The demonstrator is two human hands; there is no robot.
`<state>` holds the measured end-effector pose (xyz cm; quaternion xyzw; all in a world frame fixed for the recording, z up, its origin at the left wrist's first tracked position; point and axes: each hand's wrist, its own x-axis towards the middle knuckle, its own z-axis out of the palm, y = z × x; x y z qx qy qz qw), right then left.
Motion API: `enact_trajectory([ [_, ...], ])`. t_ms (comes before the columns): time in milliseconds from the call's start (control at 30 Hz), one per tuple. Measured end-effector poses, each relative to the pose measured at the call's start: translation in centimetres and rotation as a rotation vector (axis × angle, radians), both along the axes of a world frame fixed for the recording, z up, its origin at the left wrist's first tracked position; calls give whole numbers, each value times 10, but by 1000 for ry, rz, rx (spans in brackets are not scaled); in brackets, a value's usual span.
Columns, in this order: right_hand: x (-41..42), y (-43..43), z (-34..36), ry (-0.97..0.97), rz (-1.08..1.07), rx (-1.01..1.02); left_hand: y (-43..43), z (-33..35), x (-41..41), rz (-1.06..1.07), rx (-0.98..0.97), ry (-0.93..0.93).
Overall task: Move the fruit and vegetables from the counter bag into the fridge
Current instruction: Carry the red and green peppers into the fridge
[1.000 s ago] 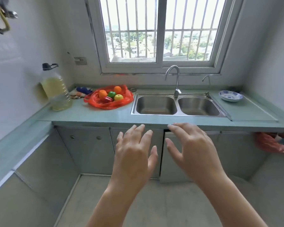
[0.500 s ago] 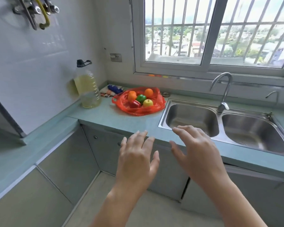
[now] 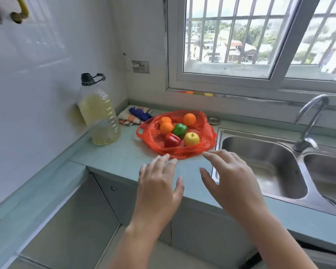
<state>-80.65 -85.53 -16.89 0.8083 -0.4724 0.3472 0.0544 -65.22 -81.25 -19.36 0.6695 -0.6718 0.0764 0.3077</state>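
The sink (image 3: 241, 148) is cut off at right. The red bag (image 3: 208, 131) holds three oranges (image 3: 189, 119), a green pepper (image 3: 179, 129), a red pepper (image 3: 171, 140) and one apple (image 3: 191, 138). My left hand (image 3: 159, 183) and right hand (image 3: 233, 181) hover near it, spread wide, empty.

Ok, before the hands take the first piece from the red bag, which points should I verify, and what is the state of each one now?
1. Hands free: left hand and right hand are open and hold nothing: ok.
2. Bag open: the red bag lies spread open on the counter: ok.
3. Nearest pieces uncovered: yellow apple and red pepper lie at the near side, nothing over them: ok.
4. Fingertips touching the bag: cannot tell.
5. Oil bottle stands apart from the bag, to its left: ok.
6. Storage ready: the fridge is not in view: cannot tell.
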Motion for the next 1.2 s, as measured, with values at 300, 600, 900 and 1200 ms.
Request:
enact_trajectory([
  [300, 44, -109, -22, 13, 22, 103, -106, -30, 48, -4, 98, 103],
  [600, 62, -259, -66, 38, 98, 229, -244, -70, 67, 16, 266, 256],
  [900, 83, -380, -136, 122, 137, 422, -333, -128, 85, 102, 445, 396],
  [1200, 102, -437, -174, 119, 90, 589, -367, -170, 86, 148, 564, 366],
])
